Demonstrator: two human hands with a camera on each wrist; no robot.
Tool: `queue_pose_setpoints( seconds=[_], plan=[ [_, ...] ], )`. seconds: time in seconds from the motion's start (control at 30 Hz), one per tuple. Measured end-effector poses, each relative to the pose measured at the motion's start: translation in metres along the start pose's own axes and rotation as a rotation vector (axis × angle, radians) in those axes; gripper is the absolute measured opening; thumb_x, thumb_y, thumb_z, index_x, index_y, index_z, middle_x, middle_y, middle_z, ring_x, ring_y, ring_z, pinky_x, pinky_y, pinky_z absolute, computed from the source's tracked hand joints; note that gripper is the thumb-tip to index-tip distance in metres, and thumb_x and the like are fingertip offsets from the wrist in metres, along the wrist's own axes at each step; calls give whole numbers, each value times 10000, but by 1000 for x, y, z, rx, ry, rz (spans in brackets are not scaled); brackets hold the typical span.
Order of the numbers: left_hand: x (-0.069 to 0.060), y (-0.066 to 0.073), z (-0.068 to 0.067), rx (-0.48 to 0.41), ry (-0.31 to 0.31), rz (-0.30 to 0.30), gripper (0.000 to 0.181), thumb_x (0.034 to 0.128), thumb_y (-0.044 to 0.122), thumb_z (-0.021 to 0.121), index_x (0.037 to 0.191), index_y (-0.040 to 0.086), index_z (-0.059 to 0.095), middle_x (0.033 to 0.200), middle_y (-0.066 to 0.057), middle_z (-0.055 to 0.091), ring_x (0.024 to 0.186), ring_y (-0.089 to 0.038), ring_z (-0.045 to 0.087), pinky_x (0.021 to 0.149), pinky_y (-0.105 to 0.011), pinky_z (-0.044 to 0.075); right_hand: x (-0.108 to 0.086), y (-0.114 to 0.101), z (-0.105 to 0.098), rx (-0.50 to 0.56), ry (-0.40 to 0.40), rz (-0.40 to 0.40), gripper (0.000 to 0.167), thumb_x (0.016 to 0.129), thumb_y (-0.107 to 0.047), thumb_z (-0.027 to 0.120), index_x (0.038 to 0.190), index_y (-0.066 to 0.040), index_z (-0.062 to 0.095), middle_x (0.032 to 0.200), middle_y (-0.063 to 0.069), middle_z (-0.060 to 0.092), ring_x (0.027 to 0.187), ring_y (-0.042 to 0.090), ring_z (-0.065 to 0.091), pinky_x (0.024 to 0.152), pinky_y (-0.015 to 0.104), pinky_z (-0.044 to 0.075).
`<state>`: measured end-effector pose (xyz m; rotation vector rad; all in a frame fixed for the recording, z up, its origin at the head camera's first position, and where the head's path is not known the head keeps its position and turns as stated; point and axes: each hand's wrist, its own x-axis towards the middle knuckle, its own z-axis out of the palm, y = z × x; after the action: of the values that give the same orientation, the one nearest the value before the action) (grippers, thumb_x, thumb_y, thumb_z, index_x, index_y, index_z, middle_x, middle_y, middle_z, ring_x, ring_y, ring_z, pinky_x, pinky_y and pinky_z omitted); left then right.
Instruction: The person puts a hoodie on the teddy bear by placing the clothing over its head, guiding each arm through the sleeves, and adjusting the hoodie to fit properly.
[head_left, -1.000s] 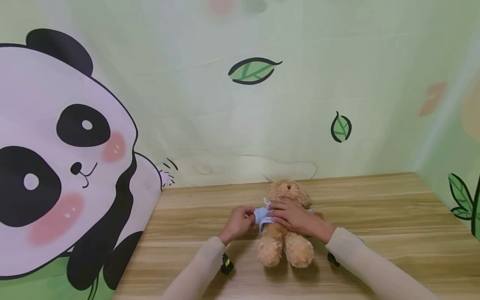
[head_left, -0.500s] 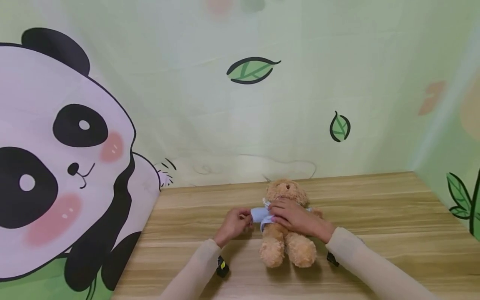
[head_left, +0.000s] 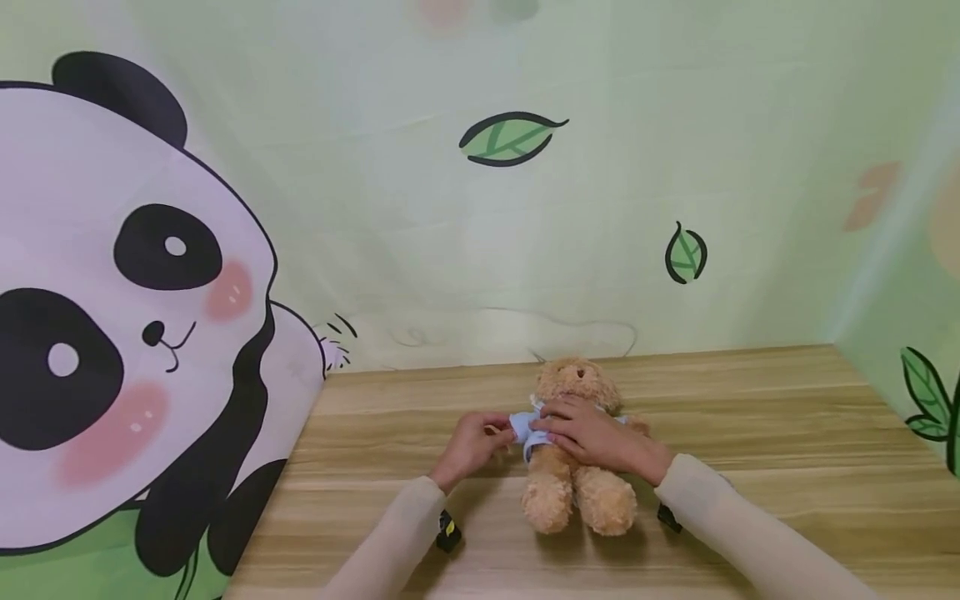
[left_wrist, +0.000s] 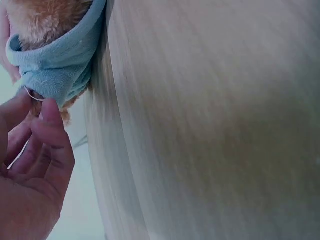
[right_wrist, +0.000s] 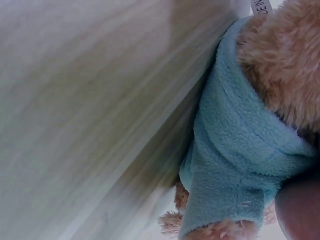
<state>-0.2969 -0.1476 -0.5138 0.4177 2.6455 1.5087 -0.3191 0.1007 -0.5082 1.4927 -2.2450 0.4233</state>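
A light-brown teddy bear (head_left: 550, 498) lies on its back on the table, head toward the wall. It wears a light-blue fleece shirt (right_wrist: 240, 150). With thumb and forefinger, my left hand (head_left: 471, 446) pinches the end of the shirt's sleeve (left_wrist: 55, 85) on the bear's left-hand side in the head view. A thin white thread shows at those fingertips in the left wrist view. My right hand (head_left: 592, 437) rests across the bear's chest, its fingers laid over the shirt and covering much of it. The bear's other arm pokes out beyond that hand.
The wood-grain table (head_left: 787, 467) runs back to a pale green wall sheet (head_left: 405, 233) printed with leaves. A large printed panda (head_left: 187, 333) fills the left side. Black devices (head_left: 448, 532) sit under both wrists.
Half a second ago the sleeve was drawn out longer to the left. My left hand has since come slightly back toward the bear. The right hand stays on the chest.
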Motion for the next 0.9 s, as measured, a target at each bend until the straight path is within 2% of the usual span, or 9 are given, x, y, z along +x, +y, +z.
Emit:
queue_pose_setpoints(
  seconds=[0.17, 0.37, 0.57, 0.77, 0.9],
  plan=[
    [0, 2, 3, 46, 20, 9, 85, 925, 7, 613, 894, -17, 688, 825, -139, 680, 717, -289, 674, 534, -210, 480, 2, -2, 1, -44, -31, -1, 189, 942, -163, 604, 1100, -132, 702, 1156, 93, 644, 1110, 296, 580, 987, 477, 449],
    [0, -1, 3, 63, 49, 25, 87, 935, 53, 628, 899, 17, 698, 813, -120, 700, 702, -211, 658, 565, -203, 480, 2, -4, 0, -16, -11, 45, 95, 961, -195, 596, 1005, -129, 648, 1135, 80, 642, 1104, 286, 585, 1001, 483, 446],
    [0, -1, 1, 59, 33, 8, 101, 942, 116, 642, 912, 37, 696, 822, -109, 712, 713, -203, 671, 572, -215, 486, 0, -4, -1, -8, 6, 62, 178, 954, -197, 611, 1107, -110, 641, 1151, 84, 631, 1119, 281, 576, 1006, 475, 443],
    [2, 5, -3, 30, -21, -46, 243, 962, 252, 601, 1056, 52, 702, 901, -87, 711, 707, -165, 657, 621, -263, 514, -1, -4, -2, -11, -20, 55, 272, 976, -198, 585, 1237, -186, 663, 1198, 102, 628, 1157, 292, 561, 1032, 496, 423],
    [3, 7, -4, 95, -26, -3, 211, 976, 259, 600, 976, 78, 709, 832, -59, 704, 680, -115, 625, 612, -250, 511, -1, -4, -1, -41, -39, 42, 230, 989, -230, 569, 1179, -178, 687, 1177, 85, 619, 1136, 275, 554, 1019, 475, 427]
  ],
)
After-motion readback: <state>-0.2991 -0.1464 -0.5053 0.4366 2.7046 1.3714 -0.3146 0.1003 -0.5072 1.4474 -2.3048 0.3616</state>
